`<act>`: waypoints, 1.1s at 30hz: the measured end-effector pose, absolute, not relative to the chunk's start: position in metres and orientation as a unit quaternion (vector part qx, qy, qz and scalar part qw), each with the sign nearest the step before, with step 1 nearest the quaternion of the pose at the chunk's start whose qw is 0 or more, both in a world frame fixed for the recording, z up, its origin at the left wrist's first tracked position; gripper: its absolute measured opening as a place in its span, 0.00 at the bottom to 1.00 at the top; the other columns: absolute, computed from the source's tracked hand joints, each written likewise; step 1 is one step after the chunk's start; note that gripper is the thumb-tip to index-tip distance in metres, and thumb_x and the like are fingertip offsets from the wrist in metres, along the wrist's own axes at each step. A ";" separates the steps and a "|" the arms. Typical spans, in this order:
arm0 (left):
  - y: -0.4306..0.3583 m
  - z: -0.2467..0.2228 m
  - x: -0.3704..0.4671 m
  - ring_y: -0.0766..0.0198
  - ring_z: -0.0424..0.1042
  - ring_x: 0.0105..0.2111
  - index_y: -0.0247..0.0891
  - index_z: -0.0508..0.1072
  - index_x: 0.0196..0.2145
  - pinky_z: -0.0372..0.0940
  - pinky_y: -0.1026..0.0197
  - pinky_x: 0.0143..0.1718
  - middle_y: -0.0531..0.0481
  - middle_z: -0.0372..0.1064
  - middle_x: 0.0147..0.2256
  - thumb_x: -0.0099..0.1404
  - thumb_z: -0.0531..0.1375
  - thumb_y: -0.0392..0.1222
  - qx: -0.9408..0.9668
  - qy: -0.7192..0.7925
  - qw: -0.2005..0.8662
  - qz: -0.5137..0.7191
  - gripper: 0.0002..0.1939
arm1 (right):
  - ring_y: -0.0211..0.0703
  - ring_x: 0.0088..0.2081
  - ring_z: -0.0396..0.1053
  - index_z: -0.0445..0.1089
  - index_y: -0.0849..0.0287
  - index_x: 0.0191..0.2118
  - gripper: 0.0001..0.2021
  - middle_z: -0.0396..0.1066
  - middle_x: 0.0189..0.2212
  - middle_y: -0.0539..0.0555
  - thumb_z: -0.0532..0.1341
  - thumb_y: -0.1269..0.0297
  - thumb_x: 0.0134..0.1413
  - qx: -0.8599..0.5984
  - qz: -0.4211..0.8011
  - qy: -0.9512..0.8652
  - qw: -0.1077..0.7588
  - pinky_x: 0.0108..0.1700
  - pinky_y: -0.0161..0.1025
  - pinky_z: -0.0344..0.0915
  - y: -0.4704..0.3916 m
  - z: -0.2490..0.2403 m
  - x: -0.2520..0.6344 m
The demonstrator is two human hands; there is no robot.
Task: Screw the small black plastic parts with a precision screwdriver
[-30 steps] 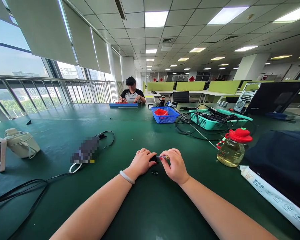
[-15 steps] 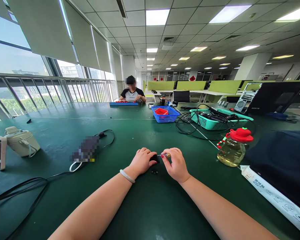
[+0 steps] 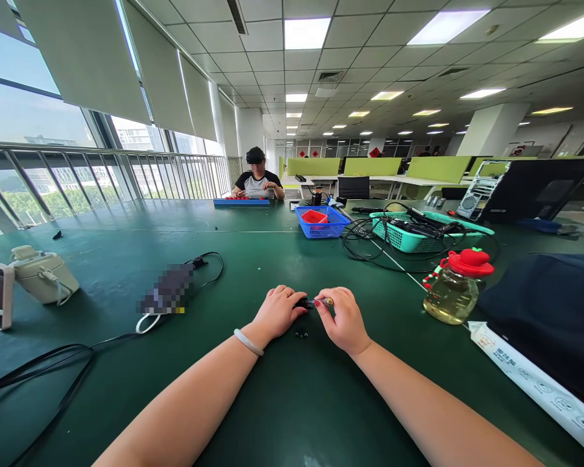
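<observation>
Near the middle of the table, my left hand (image 3: pixel 278 311) is closed on a small black part (image 3: pixel 302 303), its fingers covering much of it. My right hand (image 3: pixel 341 319) pinches a slim screwdriver (image 3: pixel 328 301) with a yellowish end, held roughly level. The tool's metal shaft points left and meets the black part, or comes very close to it; exact contact is too small to tell. Just in front of the hands, small dark pieces (image 3: pixel 301 335) with bright glints lie on the green table (image 3: pixel 302 402).
A red-lidded jar (image 3: pixel 451 301) and a long white box (image 3: pixel 535 383) stand to the right. Beyond are a blue basket (image 3: pixel 324 228) and a green basket (image 3: pixel 409 241) of cables. To the left lie a cable (image 3: pixel 63 353) and a beige case (image 3: pixel 46 279). Another person (image 3: pixel 257 181) sits opposite.
My left fingers have shifted slightly on the black part, and the part has turned or tilted a little, showing a different face. My right hand stays nearly in place with the screwdriver.
</observation>
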State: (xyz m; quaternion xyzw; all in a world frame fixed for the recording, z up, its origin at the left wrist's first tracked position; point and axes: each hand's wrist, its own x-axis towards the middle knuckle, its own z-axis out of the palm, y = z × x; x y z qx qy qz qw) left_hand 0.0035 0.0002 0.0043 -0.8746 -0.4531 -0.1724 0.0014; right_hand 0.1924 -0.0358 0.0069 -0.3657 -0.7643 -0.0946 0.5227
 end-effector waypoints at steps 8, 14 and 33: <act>0.001 0.005 0.003 0.56 0.67 0.52 0.46 0.66 0.61 0.61 0.52 0.56 0.46 0.72 0.48 0.74 0.48 0.47 -0.866 -0.463 -0.024 -0.187 0.21 | 0.45 0.33 0.74 0.65 0.54 0.39 0.09 0.75 0.32 0.53 0.54 0.56 0.66 -0.401 0.081 -0.644 0.646 0.40 0.43 0.70 -0.026 -0.003 0.200; 0.002 0.005 0.001 0.52 0.67 0.51 0.45 0.66 0.61 0.62 0.50 0.53 0.44 0.71 0.47 0.74 0.47 0.50 -0.814 -0.552 0.009 -0.183 0.22 | 0.41 0.23 0.69 0.63 0.55 0.36 0.22 0.69 0.23 0.48 0.59 0.39 0.55 -0.491 0.205 -0.439 0.724 0.32 0.41 0.68 0.002 -0.014 0.221; 0.002 0.005 0.002 0.48 0.65 0.56 0.34 0.74 0.48 0.61 0.48 0.58 0.37 0.70 0.51 0.63 0.54 0.42 -0.772 -0.616 -0.018 -0.158 0.18 | 0.42 0.26 0.71 0.65 0.55 0.38 0.18 0.71 0.26 0.50 0.55 0.43 0.60 -0.540 0.205 -0.529 0.622 0.30 0.37 0.65 0.001 -0.020 0.225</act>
